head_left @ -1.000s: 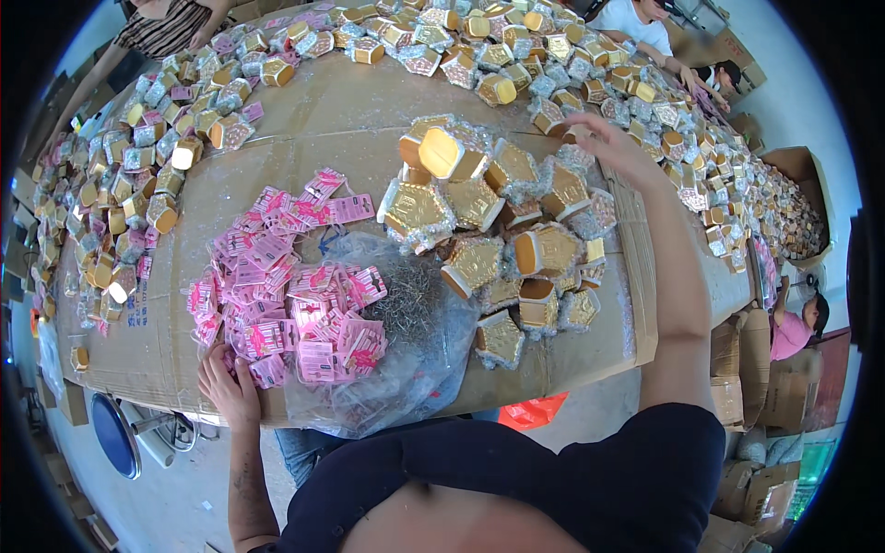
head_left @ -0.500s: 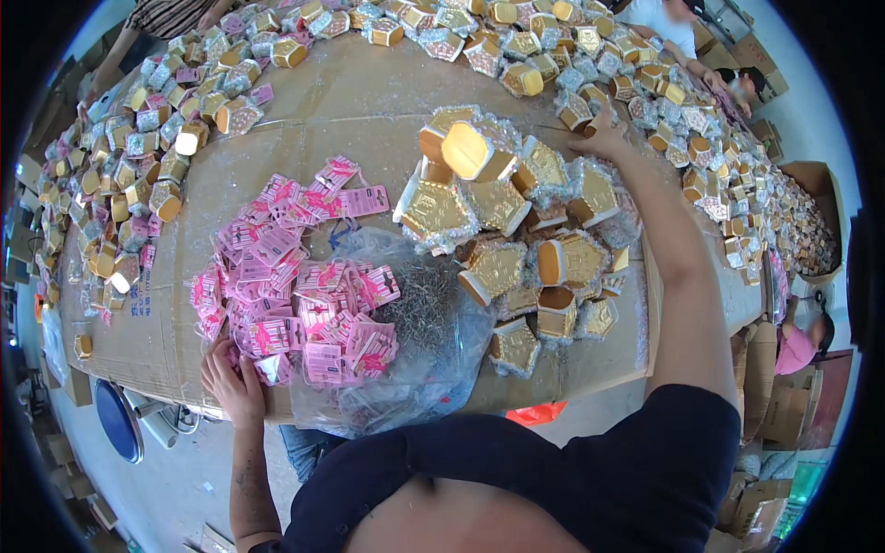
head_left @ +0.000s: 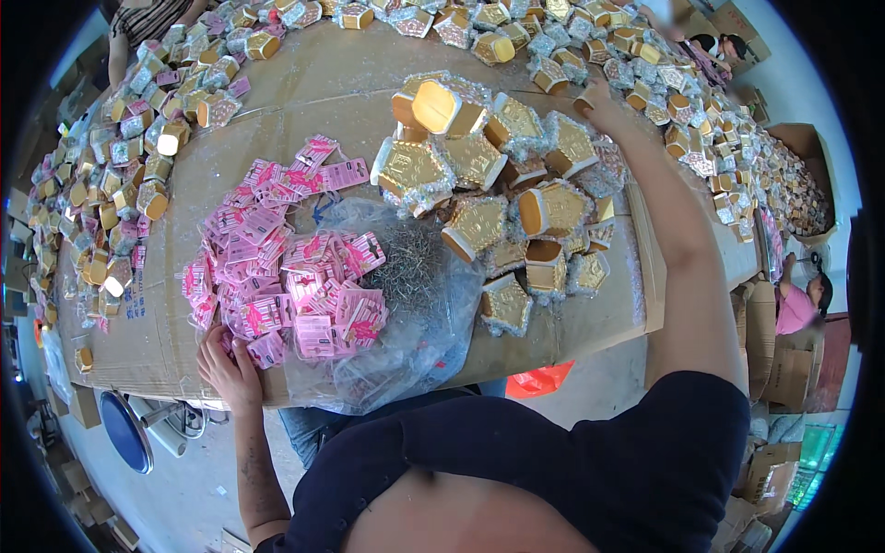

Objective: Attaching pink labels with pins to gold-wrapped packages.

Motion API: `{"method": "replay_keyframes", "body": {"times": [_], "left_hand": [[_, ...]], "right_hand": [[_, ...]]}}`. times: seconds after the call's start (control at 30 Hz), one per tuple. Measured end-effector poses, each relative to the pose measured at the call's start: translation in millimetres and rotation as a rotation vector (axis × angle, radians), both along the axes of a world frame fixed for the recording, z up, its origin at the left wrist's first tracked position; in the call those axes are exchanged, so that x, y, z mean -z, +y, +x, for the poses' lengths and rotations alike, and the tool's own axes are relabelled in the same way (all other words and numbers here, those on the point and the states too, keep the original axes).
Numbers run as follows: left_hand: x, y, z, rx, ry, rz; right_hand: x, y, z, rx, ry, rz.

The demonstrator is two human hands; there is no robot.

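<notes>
Pink printed cards (head_left: 267, 249) lie in a loose heap on the cardboard-covered table. My left hand (head_left: 229, 369) rests at the heap's near left edge, its fingers spread by the cards. Beside the heap is a clear plastic bag (head_left: 433, 341) with a mass of small thin silvery pieces (head_left: 408, 267) on it. To its right sits a cluster of gold house-shaped ornaments (head_left: 415, 170) with glittery white edging. My right arm reaches past this cluster to the far pile. There my right hand (head_left: 604, 106) closes on a gold house-shaped ornament (head_left: 583, 103), its fingers partly hidden.
More ornaments (head_left: 452, 29) are piled along the far side, with others at the left (head_left: 124, 198) and right. A large carton (head_left: 811, 147) full of them stands at far right. Other people are around the table. A blue round stool (head_left: 127, 431) stands below the near left edge.
My right hand has gone from the near edge of the far pile onto an ornament there. My left hand stays by the cards. The whole view has shifted slightly.
</notes>
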State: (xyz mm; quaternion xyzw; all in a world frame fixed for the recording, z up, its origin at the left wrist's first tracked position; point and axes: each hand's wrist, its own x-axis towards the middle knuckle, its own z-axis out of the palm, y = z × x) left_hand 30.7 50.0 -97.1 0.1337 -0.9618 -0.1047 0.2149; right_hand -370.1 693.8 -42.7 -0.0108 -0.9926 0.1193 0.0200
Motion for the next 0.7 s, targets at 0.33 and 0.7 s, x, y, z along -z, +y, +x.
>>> {"method": "replay_keyframes", "body": {"times": [0.33, 0.7], "left_hand": [[9, -3, 3, -0.009, 0.006, 0.005], [15, -8, -1, -0.014, 0.018, -0.062]], "right_hand": [[-109, -24, 154, 0.141, 0.419, -1.368], [-44, -147, 312, 0.294, 0.43, -0.837]]}}
